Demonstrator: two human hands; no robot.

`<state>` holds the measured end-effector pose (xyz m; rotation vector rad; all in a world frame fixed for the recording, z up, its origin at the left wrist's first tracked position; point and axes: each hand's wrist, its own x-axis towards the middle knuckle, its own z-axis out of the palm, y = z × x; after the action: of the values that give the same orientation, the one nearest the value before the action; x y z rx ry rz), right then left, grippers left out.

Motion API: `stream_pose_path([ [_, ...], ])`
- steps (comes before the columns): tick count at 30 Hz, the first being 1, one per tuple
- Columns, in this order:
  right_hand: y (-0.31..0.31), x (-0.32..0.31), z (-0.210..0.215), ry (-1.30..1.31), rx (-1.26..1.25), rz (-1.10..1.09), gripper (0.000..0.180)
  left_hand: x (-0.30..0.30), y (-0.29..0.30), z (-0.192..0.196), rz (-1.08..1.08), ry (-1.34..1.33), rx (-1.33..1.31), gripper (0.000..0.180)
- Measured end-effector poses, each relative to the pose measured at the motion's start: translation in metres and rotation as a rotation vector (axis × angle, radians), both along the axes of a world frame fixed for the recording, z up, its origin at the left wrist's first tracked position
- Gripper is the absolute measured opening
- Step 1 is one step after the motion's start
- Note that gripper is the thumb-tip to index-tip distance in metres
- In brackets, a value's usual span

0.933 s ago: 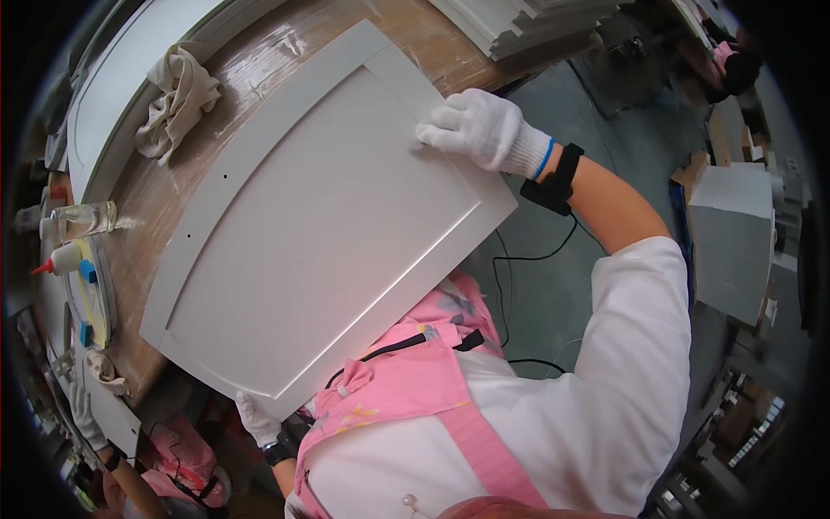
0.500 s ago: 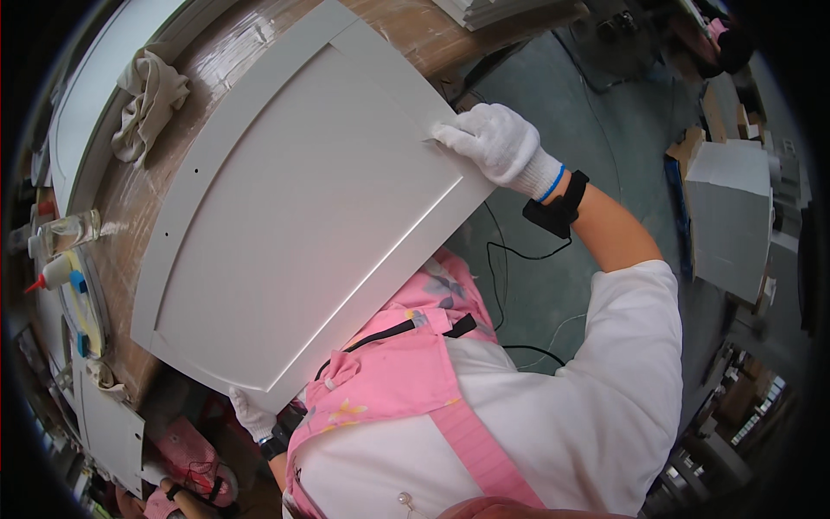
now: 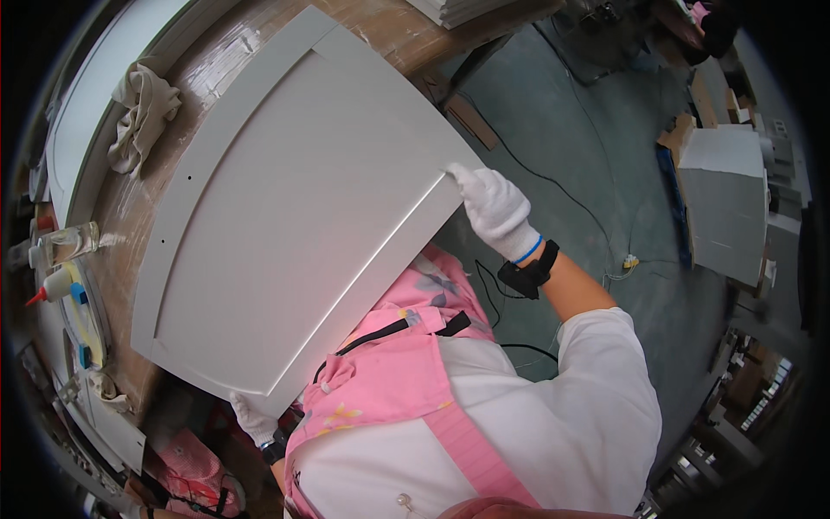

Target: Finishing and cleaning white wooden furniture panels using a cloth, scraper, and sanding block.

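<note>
A white cabinet door (image 3: 303, 225) with a raised frame and a sunken middle lies tilted before me, on the wooden workbench and reaching out past its near edge. My right hand (image 3: 497, 208), in a white knit glove, is closed at the door's right edge. One fingertip touches the inner corner of the frame; the fingers at the edge are partly hidden. At the door's lower left corner, my left hand (image 3: 252, 421), gloved too, grips the edge, with its thumb on top and the other fingers out of sight underneath. Two small dark holes show in the left frame strip.
A crumpled beige cloth (image 3: 143, 117) lies on the workbench (image 3: 216, 82), left of the door. Further left are a clear jar (image 3: 69, 244) and a red-tipped squeeze bottle (image 3: 54, 285). Black cable (image 3: 553, 177) trails over the floor. A grey-white box (image 3: 722, 203) stands at right.
My right hand has slid nearer to me along the door's right edge, to the frame's inner corner. The right arm has drawn in. My left hand stays at its corner.
</note>
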<state>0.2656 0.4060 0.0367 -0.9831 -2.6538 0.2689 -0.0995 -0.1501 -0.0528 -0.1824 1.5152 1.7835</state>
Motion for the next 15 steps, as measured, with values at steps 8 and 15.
stream_pose_path([
  [8,-0.009,0.014,0.004,0.054,-0.051,-0.044,0.049,0.003,0.008,0.010,0.033,-0.110,-0.027,0.049],
  [15,-0.004,0.012,0.008,0.010,-0.088,-0.149,0.048,0.004,-0.002,-0.003,0.033,0.089,-0.244,0.050],
])
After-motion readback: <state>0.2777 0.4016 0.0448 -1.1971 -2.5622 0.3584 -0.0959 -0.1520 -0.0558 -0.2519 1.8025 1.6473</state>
